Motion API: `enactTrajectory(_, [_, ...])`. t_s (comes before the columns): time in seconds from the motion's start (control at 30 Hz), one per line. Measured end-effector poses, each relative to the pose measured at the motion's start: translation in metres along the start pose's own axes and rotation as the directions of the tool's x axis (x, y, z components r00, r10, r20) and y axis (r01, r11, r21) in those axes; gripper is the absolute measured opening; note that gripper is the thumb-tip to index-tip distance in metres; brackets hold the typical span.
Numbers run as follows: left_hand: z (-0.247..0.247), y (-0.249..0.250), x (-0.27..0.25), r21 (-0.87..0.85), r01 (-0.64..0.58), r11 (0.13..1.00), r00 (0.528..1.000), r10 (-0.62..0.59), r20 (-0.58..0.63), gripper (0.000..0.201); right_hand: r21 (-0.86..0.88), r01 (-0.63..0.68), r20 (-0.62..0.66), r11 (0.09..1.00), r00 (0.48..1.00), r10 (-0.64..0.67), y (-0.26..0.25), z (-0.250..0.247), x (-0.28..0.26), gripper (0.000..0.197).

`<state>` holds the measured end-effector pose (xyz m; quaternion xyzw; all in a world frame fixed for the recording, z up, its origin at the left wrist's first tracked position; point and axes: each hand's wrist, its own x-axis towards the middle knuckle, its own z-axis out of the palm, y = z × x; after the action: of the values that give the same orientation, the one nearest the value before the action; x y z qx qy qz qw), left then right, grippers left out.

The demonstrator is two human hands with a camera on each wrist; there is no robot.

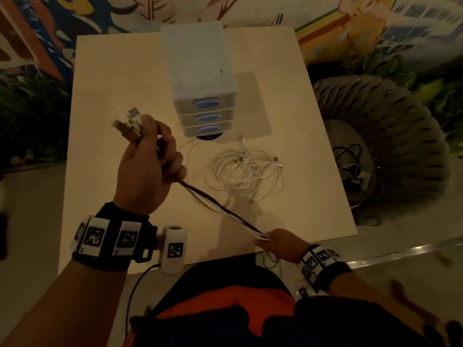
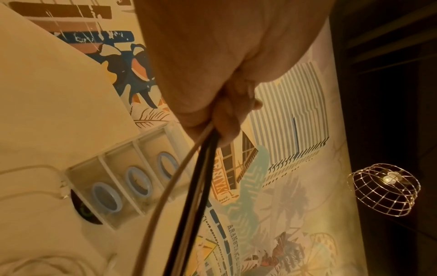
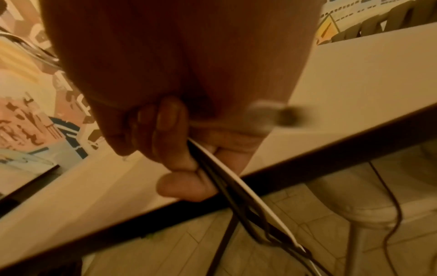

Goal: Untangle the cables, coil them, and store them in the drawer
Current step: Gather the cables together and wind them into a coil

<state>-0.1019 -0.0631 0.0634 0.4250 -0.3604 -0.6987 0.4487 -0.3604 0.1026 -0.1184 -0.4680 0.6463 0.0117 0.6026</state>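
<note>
My left hand [image 1: 152, 156] is raised over the table and grips a bundle of dark and white cables [image 1: 220, 206], with their plugs [image 1: 130, 123] sticking out above the fist. The bundle runs taut down to my right hand [image 1: 278, 242] at the table's near edge, which pinches it. In the left wrist view the cables [image 2: 194, 177] leave the fist downward. In the right wrist view the fingers [image 3: 170, 142] curl round the cables [image 3: 227, 175], which trail below the table edge. A loose tangle of white cables [image 1: 246, 169] lies on the table. The drawer unit [image 1: 203, 96] has three shut drawers with blue handles.
The pale table [image 1: 105, 101] is small and square, with its edges close on all sides. A grey ribbed seat [image 1: 390, 136] with dark cables [image 1: 350, 156] on it stands to the right. A wire globe lamp [image 2: 384, 189] shows in the left wrist view.
</note>
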Motion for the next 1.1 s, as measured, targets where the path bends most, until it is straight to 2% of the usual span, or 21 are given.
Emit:
enactTrajectory(0.1, [-0.006, -0.001, 0.003, 0.006, 0.037, 0.999, 0.999, -0.037, -0.021, 0.046, -0.038, 0.014, -0.031, 0.999, 0.999, -0.015, 0.026, 0.007, -0.002, 0.052])
enactTrajectory(0.2, [-0.005, -0.009, 0.000, 0.019, 0.097, 0.995, 0.995, -0.098, 0.019, 0.046, -0.062, 0.002, -0.066, 0.998, 0.998, -0.006, 0.045, 0.011, -0.003, 0.056])
enactTrajectory(0.4, [-0.002, -0.018, -0.002, 0.040, 0.138, 0.990, 0.990, -0.139, 0.016, 0.045, -0.252, 0.066, 0.035, 0.965, 0.998, -0.059, 0.048, 0.005, -0.015, 0.048])
enactTrajectory(0.5, [-0.002, -0.024, -0.003, 0.031, 0.146, 0.989, 0.989, -0.146, 0.004, 0.045, -0.245, 0.090, 0.027, 0.965, 0.996, -0.086, 0.042, -0.008, -0.026, 0.049])
enactTrajectory(0.57, [-0.002, -0.031, -0.004, 0.030, 0.164, 0.986, 0.986, -0.164, -0.004, 0.044, -0.144, 0.104, 0.019, 0.984, 0.995, -0.103, 0.039, -0.021, -0.030, 0.050])
enactTrajectory(0.63, [-0.004, -0.037, -0.004, 0.031, 0.195, 0.980, 0.981, -0.194, -0.018, 0.044, -0.121, 0.094, 0.013, 0.988, 0.996, -0.093, 0.029, -0.033, -0.035, 0.051])
enactTrajectory(0.7, [-0.007, -0.044, -0.005, 0.042, 0.243, 0.969, 0.969, -0.241, -0.045, 0.045, -0.218, 0.101, -0.087, 0.971, 0.989, -0.122, 0.014, -0.043, -0.034, 0.041])
enactTrajectory(0.8, [-0.011, -0.052, -0.006, 0.062, 0.325, 0.944, 0.945, -0.320, -0.073, 0.045, -0.254, 0.175, -0.270, 0.951, 0.932, -0.243, -0.011, -0.052, -0.020, 0.025])
enactTrajectory(0.87, [-0.015, -0.055, -0.008, 0.072, 0.358, 0.931, 0.933, -0.353, -0.077, 0.044, -0.266, 0.215, -0.293, 0.940, 0.910, -0.292, -0.034, -0.054, -0.004, 0.022])
enactTrajectory(0.97, [-0.019, -0.059, -0.012, 0.079, 0.382, 0.921, 0.922, -0.374, -0.097, 0.043, -0.391, 0.176, -0.291, 0.903, 0.908, -0.303, -0.071, -0.046, 0.026, 0.033])
enactTrajectory(1.1, [-0.024, -0.061, -0.016, 0.090, 0.373, 0.923, 0.925, -0.363, -0.113, 0.042, -0.479, 0.016, -0.339, 0.878, 0.919, -0.201, -0.105, -0.017, 0.067, 0.058])
